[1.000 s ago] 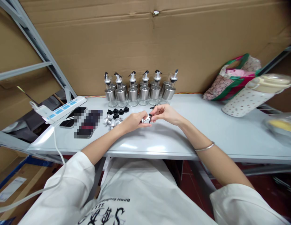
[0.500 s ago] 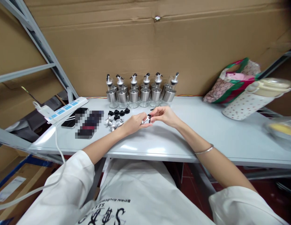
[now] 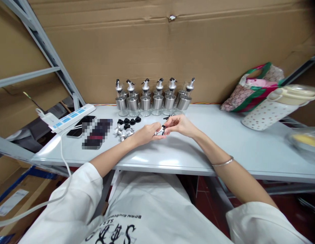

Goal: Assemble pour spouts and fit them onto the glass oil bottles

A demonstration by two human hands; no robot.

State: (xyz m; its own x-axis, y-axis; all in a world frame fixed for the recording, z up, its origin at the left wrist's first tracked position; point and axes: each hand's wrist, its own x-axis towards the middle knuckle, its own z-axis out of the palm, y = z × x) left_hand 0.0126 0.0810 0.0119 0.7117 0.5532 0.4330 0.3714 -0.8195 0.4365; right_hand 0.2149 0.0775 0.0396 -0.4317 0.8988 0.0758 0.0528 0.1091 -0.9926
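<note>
My left hand (image 3: 146,133) is closed round a small silver pourer spout (image 3: 160,131), most of which its fingers hide. At the spout's end my right hand (image 3: 181,125) pinches a small black flap (image 3: 163,128) between thumb and fingers. Left of my hands lies a heap of loose silver spouts (image 3: 122,133). Behind that heap sit several black stoppers (image 3: 127,121). Small black pieces (image 3: 168,117) lie partly hidden behind my right hand. Along the back stand glass-and-steel oil bottles (image 3: 158,100), the front ones topped with silver spouts and black flaps.
A power strip (image 3: 73,117) with a white cable lies at the left, beside phones (image 3: 98,134), partly pixelated. At the right are a patterned bag (image 3: 251,89), a dotted white thermos jug (image 3: 260,113) and a plastic-wrapped item (image 3: 306,140). Cardboard (image 3: 157,51) backs the table.
Both hands stay together over the table with the spout and flap between them, their fingers shifting only slightly. The whole view has moved a little.
</note>
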